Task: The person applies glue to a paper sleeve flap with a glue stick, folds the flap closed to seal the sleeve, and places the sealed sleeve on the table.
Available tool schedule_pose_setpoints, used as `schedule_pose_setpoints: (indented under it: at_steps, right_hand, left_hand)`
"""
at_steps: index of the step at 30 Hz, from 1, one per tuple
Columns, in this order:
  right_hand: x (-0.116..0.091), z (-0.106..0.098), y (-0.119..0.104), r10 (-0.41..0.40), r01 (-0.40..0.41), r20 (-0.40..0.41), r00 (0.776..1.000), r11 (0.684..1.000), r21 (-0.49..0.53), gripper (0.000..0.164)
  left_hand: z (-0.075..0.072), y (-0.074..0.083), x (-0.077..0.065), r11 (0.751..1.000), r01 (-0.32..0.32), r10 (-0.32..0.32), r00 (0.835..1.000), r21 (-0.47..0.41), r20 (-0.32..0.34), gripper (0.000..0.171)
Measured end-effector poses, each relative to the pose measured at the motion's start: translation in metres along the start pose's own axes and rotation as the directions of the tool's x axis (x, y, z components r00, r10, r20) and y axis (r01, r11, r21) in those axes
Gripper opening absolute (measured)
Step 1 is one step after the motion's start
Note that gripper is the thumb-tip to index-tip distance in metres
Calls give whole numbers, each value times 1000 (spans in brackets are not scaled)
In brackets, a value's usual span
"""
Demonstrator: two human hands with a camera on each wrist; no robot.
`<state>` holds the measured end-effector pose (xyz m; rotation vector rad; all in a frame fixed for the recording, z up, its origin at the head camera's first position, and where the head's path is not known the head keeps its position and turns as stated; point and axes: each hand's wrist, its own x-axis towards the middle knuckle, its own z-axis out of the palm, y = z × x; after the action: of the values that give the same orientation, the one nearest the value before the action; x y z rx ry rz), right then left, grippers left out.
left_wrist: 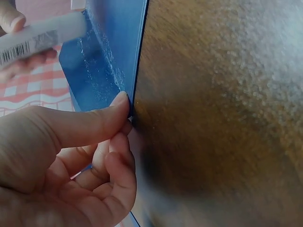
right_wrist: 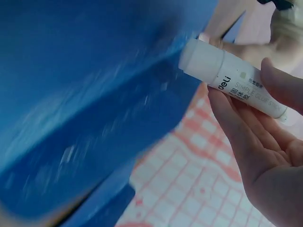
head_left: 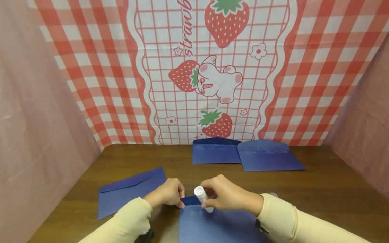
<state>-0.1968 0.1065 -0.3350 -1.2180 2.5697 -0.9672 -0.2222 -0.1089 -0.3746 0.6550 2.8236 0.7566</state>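
A blue envelope (head_left: 218,226) lies in front of the person, its flap folded back away from them. My left hand (head_left: 169,193) pinches the envelope's left corner at the fold between thumb and index finger. In my right hand (head_left: 229,196) is a white glue stick (right_wrist: 241,82), gripped between thumb and fingers and tilted, its tip down at the fold line. Whitish glue streaks (left_wrist: 111,66) run along the fold and across the flap in the left wrist view.
Another blue envelope (head_left: 130,192), flap folded over, lies at the left of the wooden table (head_left: 328,199). Two blue envelopes with raised flaps, one (head_left: 216,154) overlapped by the other (head_left: 271,161), lie at the back. A strawberry-print cloth (head_left: 267,84) hangs behind.
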Motion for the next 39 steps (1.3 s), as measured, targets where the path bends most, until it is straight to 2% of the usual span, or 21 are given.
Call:
schedule_pose_setpoints:
  at_steps: [6,11,15,21,28,33,39]
  right_hand:
    - [15,23,3,-10,17,-67,998,995,94,25]
    - [19,32,7,-23,32,-88,996,994,104,27]
    - [18,36,9,-18,28,-95,995,995,100,28]
    - [14,33,11,60,-49,-113,992,994,96,25]
    - [5,31,15,82,-70,-116,990,993,98,23]
    - [-5,24,19,82,-68,-131,988,992,110,23]
    - [-16,14,28,106,-98,-160,981,993,62,22]
  left_hand:
    - [7,1,3,999,-17,17,1000,-40,7,25]
    - [9,1,2,998,33,-33,999,-49,4,28]
    - [8,2,1,998,31,-31,1000,-54,5,28]
    - [3,-1,4,996,-46,48,998,-75,31,25]
    - [-2,-14,-1,992,-9,21,995,-125,93,24]
    - [-5,-16,-1,992,-24,35,995,-121,91,24]
    - [-7,-16,2,992,-37,48,995,-121,92,22]
